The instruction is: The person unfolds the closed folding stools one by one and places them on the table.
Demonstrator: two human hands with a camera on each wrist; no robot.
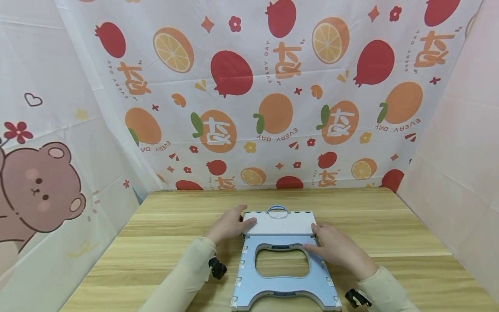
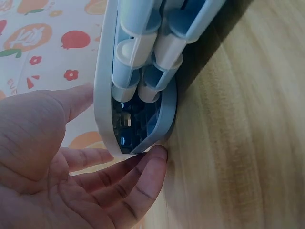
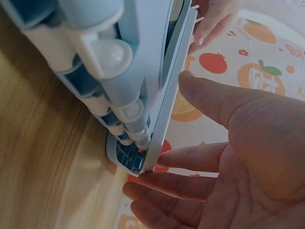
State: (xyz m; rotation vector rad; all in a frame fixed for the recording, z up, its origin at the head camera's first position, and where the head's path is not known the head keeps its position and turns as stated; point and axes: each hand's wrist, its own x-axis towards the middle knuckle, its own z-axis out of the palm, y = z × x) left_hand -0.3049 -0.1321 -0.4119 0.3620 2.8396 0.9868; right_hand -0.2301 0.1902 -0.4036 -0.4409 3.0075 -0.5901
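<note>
A folding step stool (image 1: 281, 269) in pale blue and white lies folded flat, its white panel (image 1: 280, 224) and small carry handle (image 1: 278, 209) at the far end. At its far left corner is my left hand (image 1: 230, 225), thumb over the white panel. In the left wrist view, that hand's fingers curl against the stool's end (image 2: 167, 107). My right hand (image 1: 341, 249) lies along the right edge, thumb over the blue part. Its fingers stay extended beside the stool's end (image 3: 155, 138) in the right wrist view; firm contact is unclear.
The stool lies on a wood-grain table (image 1: 175, 234). Behind it hangs a fruit-print cloth (image 1: 249, 108), with pale cloth walls on the left and right. Dark wrist-worn devices (image 1: 217, 268) show at both sleeves.
</note>
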